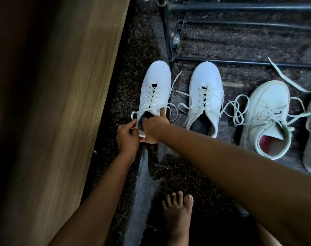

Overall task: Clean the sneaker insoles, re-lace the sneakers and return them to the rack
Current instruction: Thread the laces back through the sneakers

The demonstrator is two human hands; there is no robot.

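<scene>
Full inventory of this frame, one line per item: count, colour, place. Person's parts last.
sneakers: four, white, in a row on the floor, toes toward the rack; the rightmost is cut by the frame edge
lace strand: one, white, on the floor, running from the rack toward the rightmost sneaker
rack: one, black metal bars, top of view
wooden panel: one, brown, left side
floor: one, dark speckled, under everything
foot: one, bare, bottom centre
left hand: grips the heel of the leftmost sneaker
right hand: fingers in that sneaker's opening, thumb on its side
</scene>
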